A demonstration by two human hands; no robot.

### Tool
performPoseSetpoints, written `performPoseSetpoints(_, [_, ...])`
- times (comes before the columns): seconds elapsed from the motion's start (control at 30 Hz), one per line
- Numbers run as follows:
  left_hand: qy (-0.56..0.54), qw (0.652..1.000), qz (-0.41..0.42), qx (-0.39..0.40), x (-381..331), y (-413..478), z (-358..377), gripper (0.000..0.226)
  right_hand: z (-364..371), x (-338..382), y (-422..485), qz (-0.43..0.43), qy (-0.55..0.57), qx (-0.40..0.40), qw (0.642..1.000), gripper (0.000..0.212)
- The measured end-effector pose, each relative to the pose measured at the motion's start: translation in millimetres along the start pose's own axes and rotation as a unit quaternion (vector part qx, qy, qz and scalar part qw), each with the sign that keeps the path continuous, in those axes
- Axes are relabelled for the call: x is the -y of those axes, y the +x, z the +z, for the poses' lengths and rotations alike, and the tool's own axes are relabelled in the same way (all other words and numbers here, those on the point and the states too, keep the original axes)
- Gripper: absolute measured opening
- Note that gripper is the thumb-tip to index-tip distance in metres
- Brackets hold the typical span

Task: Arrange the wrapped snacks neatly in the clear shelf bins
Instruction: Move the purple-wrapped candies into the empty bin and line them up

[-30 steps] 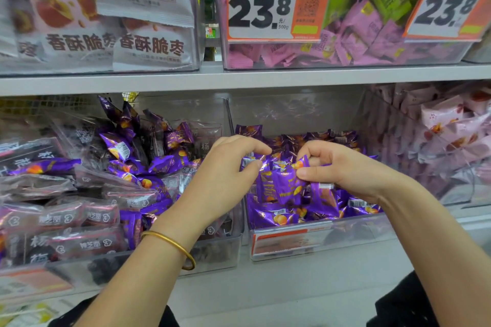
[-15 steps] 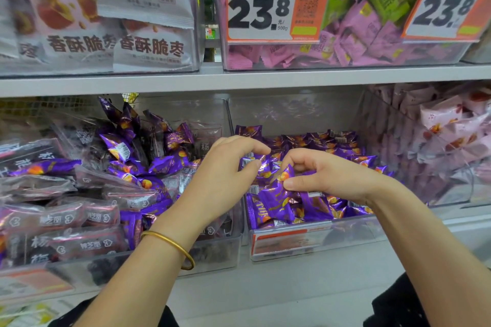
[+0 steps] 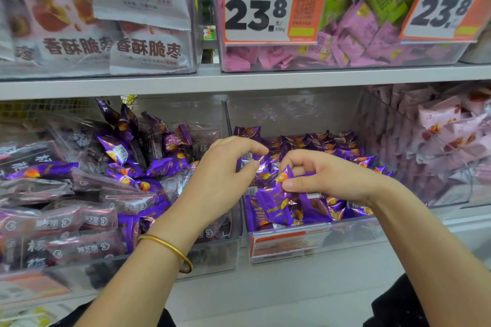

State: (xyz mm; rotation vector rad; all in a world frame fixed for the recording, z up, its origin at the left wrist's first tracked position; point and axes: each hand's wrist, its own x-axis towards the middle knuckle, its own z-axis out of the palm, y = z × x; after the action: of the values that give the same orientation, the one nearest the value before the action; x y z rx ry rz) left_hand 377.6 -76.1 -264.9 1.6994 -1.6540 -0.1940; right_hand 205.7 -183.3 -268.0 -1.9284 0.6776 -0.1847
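At centre frame, over the middle clear bin (image 3: 313,244), the right hand (image 3: 326,175) pinches a purple wrapped snack (image 3: 276,202) by its top corner. Just left, the left hand (image 3: 225,175) hovers palm-down, fingers curled loosely around nothing, wrist bent.

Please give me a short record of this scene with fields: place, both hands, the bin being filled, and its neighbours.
place: shop shelf with clear bins
left hand: open, fingers curled over the middle bin, gold bangle on the wrist
right hand: pinches one purple snack
middle bin: purple snacks in rows
left bin: purple snacks mixed with dark packs, untidy
right bin: pink packs
price tag: 23.8
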Motion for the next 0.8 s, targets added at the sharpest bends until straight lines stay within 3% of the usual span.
performPoseSetpoints(0.3, [-0.009,0.999,-0.018,-0.036,5,2,-1,0.029,-23,-24,5,0.05,0.156,-0.195,0.967,0.011])
performPoseSetpoints(0.5, [-0.024,0.994,-0.096,-0.045,12,22,-3,0.04,-46,-40,47,0.095,0.143,-0.329,0.929,0.013])
performPoseSetpoints(0.57, [-0.032,0.991,-0.123,-0.038,13,28,-1,0.044,-53,-46,69,0.105,0.119,-0.364,0.918,0.028])
performPoseSetpoints(0.6, [-0.033,0.99,-0.129,-0.036,13,29,1,0.045,-56,-48,79,0.104,0.1,-0.375,0.916,0.031])
performPoseSetpoints(0.67, [-0.028,0.99,-0.132,-0.037,13,31,4,0.046,-60,-47,99,0.111,0.025,-0.358,0.927,0.013])
performPoseSetpoints(0.8, [-0.008,0.99,-0.133,-0.042,15,33,7,0.043,-56,-41,130,0.129,-0.067,-0.318,0.937,0.019])
